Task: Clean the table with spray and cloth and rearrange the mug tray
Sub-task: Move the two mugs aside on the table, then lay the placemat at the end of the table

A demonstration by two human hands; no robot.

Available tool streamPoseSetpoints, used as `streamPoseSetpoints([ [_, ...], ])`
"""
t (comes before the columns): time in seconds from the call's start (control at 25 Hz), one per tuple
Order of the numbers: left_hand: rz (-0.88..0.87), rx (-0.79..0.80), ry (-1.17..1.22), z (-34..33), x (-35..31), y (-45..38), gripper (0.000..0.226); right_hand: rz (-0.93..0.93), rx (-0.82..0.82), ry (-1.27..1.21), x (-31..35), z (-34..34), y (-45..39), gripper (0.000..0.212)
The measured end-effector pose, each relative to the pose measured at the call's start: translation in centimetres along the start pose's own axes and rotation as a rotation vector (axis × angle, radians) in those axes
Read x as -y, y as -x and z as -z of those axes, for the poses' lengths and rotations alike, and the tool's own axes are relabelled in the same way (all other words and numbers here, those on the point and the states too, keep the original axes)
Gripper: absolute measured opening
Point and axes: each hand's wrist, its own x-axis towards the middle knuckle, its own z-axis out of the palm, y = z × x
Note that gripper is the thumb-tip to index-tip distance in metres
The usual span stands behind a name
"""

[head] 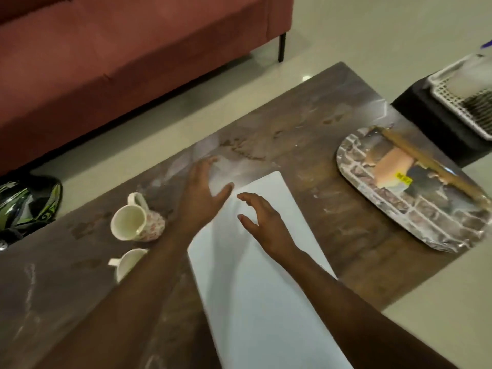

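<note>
On smeared brown table [306,134], white tray [255,288], red sofa [119,62] behind

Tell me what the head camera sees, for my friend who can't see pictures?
Two open hands, left hand and right hand, hover over a white sheet on a smudged brown table. Two mugs lie at left, a patterned tray at right, a red sofa behind.

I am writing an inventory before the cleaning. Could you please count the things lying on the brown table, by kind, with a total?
Mugs: 2, a patterned mug on its side and a white mug, partly hidden by the left arm
Trays: 1, printed tray
White sheets: 1, white sheet
Total: 4
</note>
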Motion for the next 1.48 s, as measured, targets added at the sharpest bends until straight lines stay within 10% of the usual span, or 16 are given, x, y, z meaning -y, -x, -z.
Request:
streamPoseSetpoints([
  [0.2,-0.094,0.219,0.023,-14.8,-13.7,-2.3,0.052,-0.164,-0.29,-0.01,-7.9,15.8,2.9,0.038],
  [0.32,0.01,0.314,-0.204,-19.3,-14.1,-2.1,0.059,-0.257,-0.186,0.075,-12.3,19.5,5.1,0.034],
  [0.6,0.162,0.227,-0.502,-19.7,-7.5,-1.2,0.084,-0.338,0.057,0.121,-14.0,9.4,8.8,0.047],
  [1.12,0.162,0.256,-0.587,-14.8,-2.4,-5.3,0.1,-0.067,-0.146,0.716,-15.6,2.2,10.5,0.082],
  [1.48,-0.294,0.153,-0.378,-4.3,-15.7,-2.9,0.034,-0.29,-0.319,-0.127,-9.8,9.6,4.0,0.046],
])
